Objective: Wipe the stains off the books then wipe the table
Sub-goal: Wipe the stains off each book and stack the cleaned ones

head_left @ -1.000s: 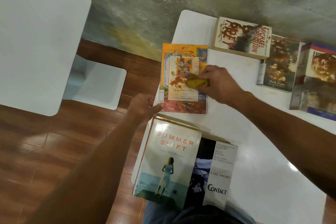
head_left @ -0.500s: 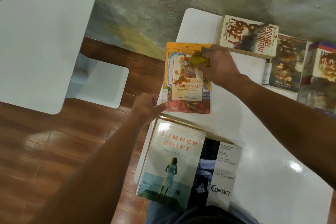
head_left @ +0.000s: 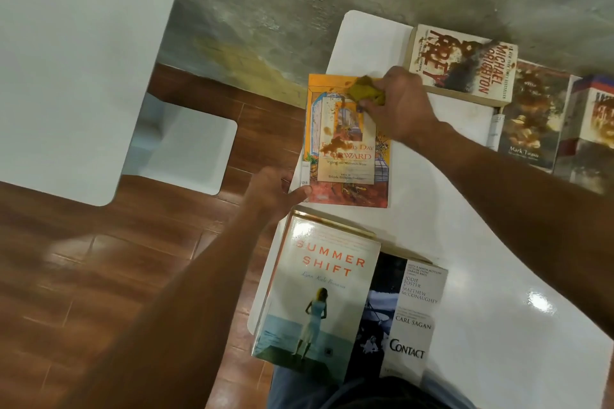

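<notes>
The glossy white desk (head_left: 465, 242) carries an orange stained book (head_left: 347, 156) at its left edge, a stained Prey paperback (head_left: 461, 66) and two more stained books (head_left: 531, 116) along the far side, and Summer Shift (head_left: 315, 295) beside Contact (head_left: 408, 319) nearest the person.

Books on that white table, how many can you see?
6. Summer Shift and Contact nearest; an orange book being wiped mid-table; Prey, a Mark Twain book and a cut-off book along the far edge. More may lie out of frame.
</notes>
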Available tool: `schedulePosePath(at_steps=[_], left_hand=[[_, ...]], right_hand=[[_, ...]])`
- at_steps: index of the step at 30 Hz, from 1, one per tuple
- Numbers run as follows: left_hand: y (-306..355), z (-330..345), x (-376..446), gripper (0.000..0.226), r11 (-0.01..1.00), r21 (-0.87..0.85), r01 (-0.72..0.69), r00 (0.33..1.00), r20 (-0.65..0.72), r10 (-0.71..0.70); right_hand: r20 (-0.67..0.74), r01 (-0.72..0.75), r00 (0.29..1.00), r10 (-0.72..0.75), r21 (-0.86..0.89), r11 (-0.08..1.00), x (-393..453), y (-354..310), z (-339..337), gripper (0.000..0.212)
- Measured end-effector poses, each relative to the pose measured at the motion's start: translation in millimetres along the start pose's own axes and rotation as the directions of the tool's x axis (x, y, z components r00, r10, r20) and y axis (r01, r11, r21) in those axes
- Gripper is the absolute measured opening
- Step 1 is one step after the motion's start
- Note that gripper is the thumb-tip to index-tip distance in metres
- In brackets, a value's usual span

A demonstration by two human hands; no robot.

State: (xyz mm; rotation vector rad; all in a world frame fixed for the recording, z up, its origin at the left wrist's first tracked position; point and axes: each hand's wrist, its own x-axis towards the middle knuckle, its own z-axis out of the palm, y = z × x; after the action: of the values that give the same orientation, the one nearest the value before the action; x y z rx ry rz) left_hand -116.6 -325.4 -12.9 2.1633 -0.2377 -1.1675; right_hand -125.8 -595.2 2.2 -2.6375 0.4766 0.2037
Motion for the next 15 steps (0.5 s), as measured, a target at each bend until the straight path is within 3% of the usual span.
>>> schedulePosePath(at_steps=[3,4,7,8,11,12,15], left_hand=[[0,0,-1,0.01,0.999,0.035,-0.019,1.0,-0.004,0.019],[0,0,0,0.01,0.999,0.033,-0.018,1.0,-0.004,0.018],[-1,0,-1,0.018,1.0,0.016,-0.01,1.0,-0.003,0.01],[0,0,-1,0.022,1.0,0.018,-0.01,1.0,-0.003,0.01],[-1,0,-1,0.026,1.0,0.007,-0.008,1.0,-0.003,0.008],[-1,1,-2,0.025,1.0,0.003,-0.006,1.0,-0.004,0.006],[-2,2,-3,0.025,1.0,-0.001,-0.01,1.0,-0.002,0.01]], right_hand=[[0.173,0.229,0.959,-0.225,0.001,0.973,-9,-4,1,0.036],[0.167,0.213,0.964,-0.208,-0.013,0.977,-5,0,-1,0.036],[-0.009,-0.029,1.0,0.028,-0.03,0.999,8,2,-2,0.033],[-0.012,-0.014,1.0,0.013,-0.016,1.0,6,-2,-1,0.032],[0.128,0.245,0.96,-0.25,0.056,0.968,-3,-7,1,0.032],[0.139,0.244,0.958,-0.25,0.059,0.968,-1,-6,-1,0.032],[-0.006,-0.008,1.0,0.008,0.037,0.999,14,-4,1,0.028]])
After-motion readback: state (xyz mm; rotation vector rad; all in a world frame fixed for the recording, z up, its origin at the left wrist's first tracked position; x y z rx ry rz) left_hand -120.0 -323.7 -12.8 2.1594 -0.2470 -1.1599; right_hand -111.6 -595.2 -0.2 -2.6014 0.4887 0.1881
